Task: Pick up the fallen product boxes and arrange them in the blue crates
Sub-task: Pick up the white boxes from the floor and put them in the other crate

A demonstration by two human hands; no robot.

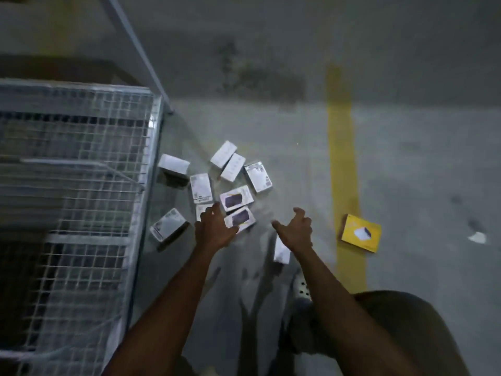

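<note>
Several small white product boxes lie scattered on the grey floor beside a wire cage; one (258,176) lies at the far right of the heap, two with dark pictures (236,197) in the middle. A yellow box (360,232) lies apart on the right. My left hand (214,227) reaches over the heap, fingers spread above a picture box (242,217). My right hand (295,229) hovers open to its right, above a white box (281,252). Neither hand holds anything. No blue crate is in view.
A grey wire-mesh cage (81,164) fills the left side, its corner post close to the boxes. A yellow floor line (342,147) runs up the floor on the right. A scrap of white paper (477,237) lies far right. My leg shows at bottom right.
</note>
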